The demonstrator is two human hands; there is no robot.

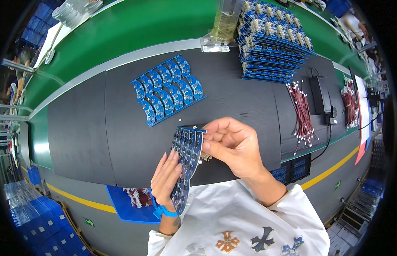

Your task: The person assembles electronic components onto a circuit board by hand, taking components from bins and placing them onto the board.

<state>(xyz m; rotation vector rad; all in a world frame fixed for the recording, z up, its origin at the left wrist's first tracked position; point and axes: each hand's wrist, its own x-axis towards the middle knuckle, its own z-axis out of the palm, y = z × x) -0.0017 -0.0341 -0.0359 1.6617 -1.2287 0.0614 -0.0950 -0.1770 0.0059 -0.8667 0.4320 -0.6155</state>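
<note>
My left hand [165,177] holds a blue circuit board panel [188,155] tilted up on edge, its fingers lying against the side dotted with dark parts. At the panel's far right edge my right hand [232,147] has thumb and forefinger closed together. Whatever is between those fingertips is too small or hidden to make out. Small pale connectors [207,158] lie on the black mat behind the panel, partly covered by it and by my right hand. Farther off, a second blue board panel [168,90] of curved pieces lies flat.
A tall stack of blue board panels [271,42] stands at the back right. Red-and-white wire bundles [301,115] lie right of the mat [134,149], near a black power adapter [320,96]. A blue bin [126,205] sits below the front edge, holding red-and-white wires.
</note>
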